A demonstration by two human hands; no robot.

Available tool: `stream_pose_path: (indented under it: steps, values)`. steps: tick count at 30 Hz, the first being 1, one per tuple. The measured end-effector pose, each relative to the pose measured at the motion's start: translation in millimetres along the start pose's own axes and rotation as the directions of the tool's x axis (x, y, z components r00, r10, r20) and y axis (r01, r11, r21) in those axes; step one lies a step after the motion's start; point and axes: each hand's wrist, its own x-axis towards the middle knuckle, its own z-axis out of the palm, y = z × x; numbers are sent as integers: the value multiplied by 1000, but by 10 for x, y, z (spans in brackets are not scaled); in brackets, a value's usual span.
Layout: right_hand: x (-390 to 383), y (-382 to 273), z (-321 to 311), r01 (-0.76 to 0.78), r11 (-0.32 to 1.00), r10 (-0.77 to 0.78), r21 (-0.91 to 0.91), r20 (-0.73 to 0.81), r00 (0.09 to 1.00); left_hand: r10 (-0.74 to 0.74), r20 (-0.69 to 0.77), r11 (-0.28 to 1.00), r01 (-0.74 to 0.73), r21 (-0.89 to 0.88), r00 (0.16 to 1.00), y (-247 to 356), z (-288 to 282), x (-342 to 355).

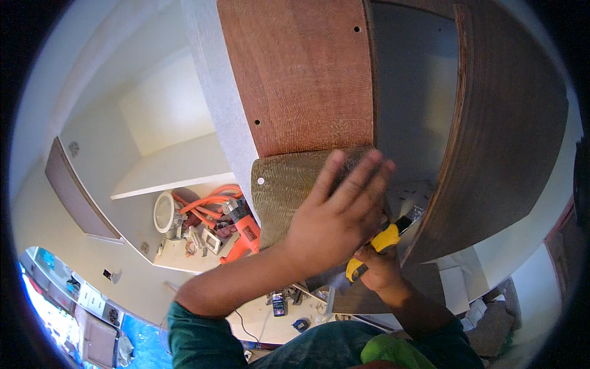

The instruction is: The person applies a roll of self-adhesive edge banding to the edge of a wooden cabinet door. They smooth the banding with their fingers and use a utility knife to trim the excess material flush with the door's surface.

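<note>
My left hand [344, 212] lies spread over a dull brown wood-grain panel [279, 194], which bears a white round spot near its left corner. The panel's upper edge meets a reddish-brown board [301, 74] with two small dark holes. Below and to the right of it, my right hand [381, 270] grips a tool with a yellow-and-black handle [386, 238]. Shiny metal shows at the tool's far end, beside the edge of a dark brown door [504, 135]. My fingers and palm hide part of the handle, so its exact kind is unclear.
An orange power tool [247, 231], an orange hose [212, 203] and a white round fitting [165, 213] sit in the open white cabinet at left. Below lie a phone [279, 304] and a small tape measure [300, 325]. The cabinet shelf [178, 166] juts out above the tools.
</note>
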Motion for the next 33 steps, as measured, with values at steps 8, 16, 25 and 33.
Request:
stream_pose_path:
  steps: [8,16,25,33]
  values:
    - [31,-4,5,-17,991,12,131,42,999,396,458,877,-180,-445,796,-201,-8,420]
    - [-8,-17,-13,-2,1000,5,31,-77,997,445,413,876,-291,-385,795,-280,61,581]
    - [14,-735,-632,158,865,-245,-477,-126,961,441,452,894,-333,-300,775,-189,224,448]
    - [334,-2108,46,162,590,-153,-791,87,984,457,478,889,-398,-225,750,-157,247,421]
